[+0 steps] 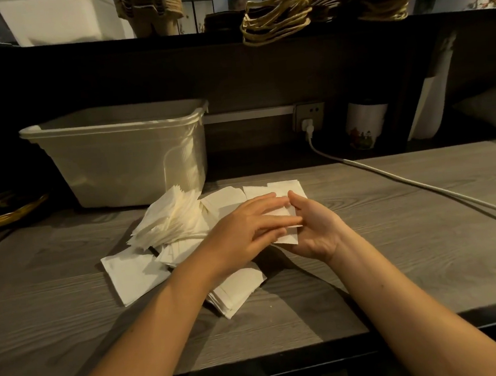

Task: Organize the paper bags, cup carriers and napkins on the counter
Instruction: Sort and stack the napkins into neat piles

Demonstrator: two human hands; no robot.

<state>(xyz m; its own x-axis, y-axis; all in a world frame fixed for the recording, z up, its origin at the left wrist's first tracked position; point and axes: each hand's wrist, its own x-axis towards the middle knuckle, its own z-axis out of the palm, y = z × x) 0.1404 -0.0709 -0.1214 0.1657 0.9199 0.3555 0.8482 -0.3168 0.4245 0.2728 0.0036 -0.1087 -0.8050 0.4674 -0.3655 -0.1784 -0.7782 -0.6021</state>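
Note:
White napkins lie scattered on the grey wooden counter (398, 249). A thick fanned pile of napkins (174, 219) sits left of my hands, with flat ones at the front left (131, 275) and under my left forearm (238, 288). My right hand (314, 230) holds a small stack of napkins (287, 235) from the right side, palm turned left. My left hand (244, 230) lies over that stack with straight fingers pressing on it. More napkins (286, 187) lie just behind my hands. Paper bags with twisted handles (322, 1) are stacked on the upper shelf.
A translucent plastic bin (122, 157) stands at the back left. A wall socket with a white cable (422, 184) runs across the counter to the right. A printed cup (365, 125) stands at the back right. A woven basket (7, 214) is at the far left.

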